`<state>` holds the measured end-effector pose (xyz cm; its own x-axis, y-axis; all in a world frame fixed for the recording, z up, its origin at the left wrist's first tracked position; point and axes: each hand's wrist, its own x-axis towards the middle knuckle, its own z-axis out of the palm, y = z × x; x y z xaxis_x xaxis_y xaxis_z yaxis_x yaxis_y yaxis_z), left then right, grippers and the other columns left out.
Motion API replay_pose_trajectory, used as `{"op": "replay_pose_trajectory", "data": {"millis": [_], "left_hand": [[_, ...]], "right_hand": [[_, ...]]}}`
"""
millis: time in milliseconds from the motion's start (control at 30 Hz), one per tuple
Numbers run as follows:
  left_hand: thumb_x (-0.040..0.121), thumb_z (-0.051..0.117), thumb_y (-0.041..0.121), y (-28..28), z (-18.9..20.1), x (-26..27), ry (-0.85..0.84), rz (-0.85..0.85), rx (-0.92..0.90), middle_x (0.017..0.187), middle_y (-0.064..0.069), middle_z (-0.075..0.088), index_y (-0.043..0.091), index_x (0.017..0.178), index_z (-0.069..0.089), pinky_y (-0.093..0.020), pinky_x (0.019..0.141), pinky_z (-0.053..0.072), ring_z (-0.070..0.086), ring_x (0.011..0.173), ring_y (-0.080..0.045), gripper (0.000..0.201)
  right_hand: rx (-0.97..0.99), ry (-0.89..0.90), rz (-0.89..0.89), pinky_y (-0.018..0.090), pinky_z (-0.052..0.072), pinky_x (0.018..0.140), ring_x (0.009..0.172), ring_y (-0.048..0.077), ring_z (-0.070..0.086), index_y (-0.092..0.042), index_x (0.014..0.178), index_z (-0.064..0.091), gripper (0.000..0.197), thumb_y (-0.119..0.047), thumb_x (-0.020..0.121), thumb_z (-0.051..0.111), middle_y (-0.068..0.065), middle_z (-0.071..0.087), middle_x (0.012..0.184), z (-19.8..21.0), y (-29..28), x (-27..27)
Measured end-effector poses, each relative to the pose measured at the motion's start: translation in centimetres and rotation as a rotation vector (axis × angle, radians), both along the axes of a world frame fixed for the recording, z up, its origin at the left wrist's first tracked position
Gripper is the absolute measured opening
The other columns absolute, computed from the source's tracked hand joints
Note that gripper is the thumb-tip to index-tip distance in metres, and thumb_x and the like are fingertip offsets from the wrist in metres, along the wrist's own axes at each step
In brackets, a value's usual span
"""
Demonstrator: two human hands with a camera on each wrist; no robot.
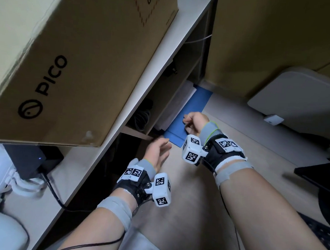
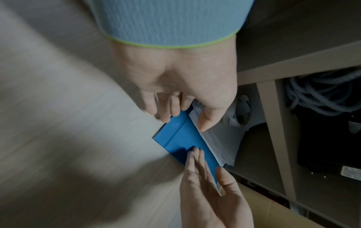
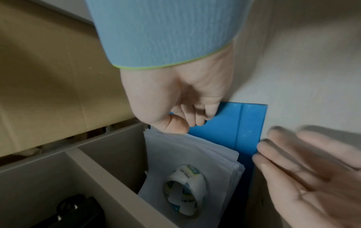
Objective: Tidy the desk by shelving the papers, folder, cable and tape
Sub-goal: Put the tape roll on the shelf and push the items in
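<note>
While my right hand (image 1: 194, 122) curls its fingers and thumb on the blue folder's (image 1: 187, 114) edge in the lower shelf compartment, beside papers (image 3: 187, 154) and tape (image 3: 183, 189), my left hand (image 1: 158, 153) hovers flat-fingered near it.

An office: a desk (image 1: 105, 150) with shelving beneath, a cardboard box (image 1: 78, 53) and power adapter (image 1: 31, 161) on top.

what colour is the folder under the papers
Blue: the folder shows best in the right wrist view, beneath the white papers.
</note>
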<state>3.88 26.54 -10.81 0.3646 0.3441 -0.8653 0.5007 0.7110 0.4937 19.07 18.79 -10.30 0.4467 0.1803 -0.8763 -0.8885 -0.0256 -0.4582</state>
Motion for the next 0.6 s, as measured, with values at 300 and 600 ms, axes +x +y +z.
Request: {"op": "replay_pose_trajectory", "data": {"millis": [300,600], "left_hand": [[0.093,0.055,0.018,0.3,0.2,-1.5,0.023,-0.042,0.049,0.112,-0.006,0.066,0.008,0.127,0.060,-0.027,0.083,0.049,0.064,0.087,-0.007,0.035],[0.086,0.062,0.019,-0.5,2.3,0.2,-0.040,-0.062,0.039,0.058,0.009,0.049,0.027,0.086,0.054,-0.022,0.056,0.040,0.048,0.054,-0.004,0.010]], "right_hand": [[0.082,-0.025,-0.151,0.018,0.030,0.053,0.051,0.015,0.024,-0.013,0.056,0.030,0.026,0.012,0.049,0.028,0.010,0.030,0.066,0.2,2.8,0.6],[0.192,-0.052,-0.021,0.017,0.022,0.042,0.052,0.013,0.019,-0.022,0.063,0.031,0.031,0.006,0.051,0.036,-0.002,0.024,0.063,1.1,-0.6,-1.8]]}}
